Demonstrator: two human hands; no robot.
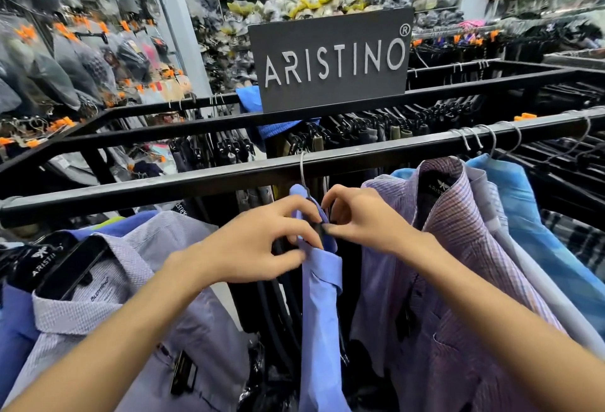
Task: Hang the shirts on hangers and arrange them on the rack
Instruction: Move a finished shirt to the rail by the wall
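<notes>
Head cam view: both hands are up at the collar of one blue shirt [322, 293] hanging from the black rack rail [196, 179] by a metal hook. Left hand [262, 244] pinches the collar fabric, right hand [357, 218] pinches it just beside, fingertips nearly touching. Right of it hang about four more shirts, purple check shirt [458, 248] nearest; two or three lie draped on the left.

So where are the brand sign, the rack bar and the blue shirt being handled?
brand sign [330, 63]: head view, lettered face.
rack bar [163, 184]: head view, bare stretch left.
blue shirt [322, 297]: head view, front below collar.
</notes>
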